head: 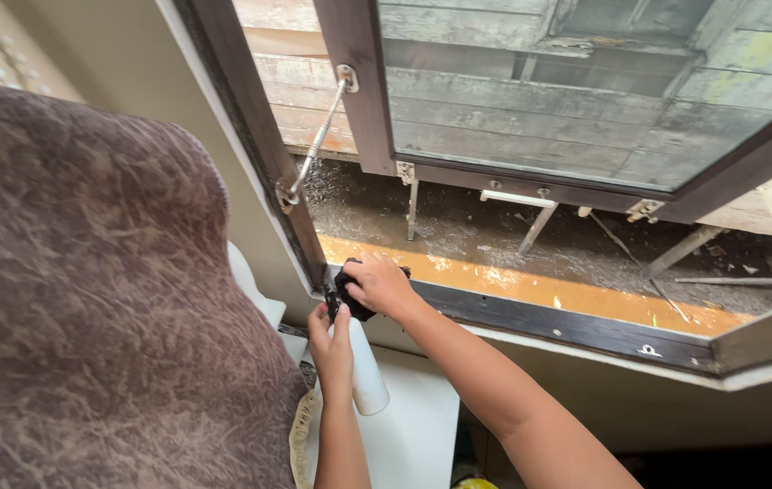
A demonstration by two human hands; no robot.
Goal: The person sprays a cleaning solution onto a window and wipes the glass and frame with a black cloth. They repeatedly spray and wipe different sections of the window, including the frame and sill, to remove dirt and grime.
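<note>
Right hand clenched on a dark cloth, pressed to the left end of the dark sill, whose long axis runs right. Left hand, just below, grips a smooth white bottle pointed at the cloth. Plush brown fabric lies left.

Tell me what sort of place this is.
Probably a room in a home, at an open window. The dark window frame has its sash swung outward on a metal stay, and a brown upholstered chair back stands beside it. Weathered planks lie outside.
</note>
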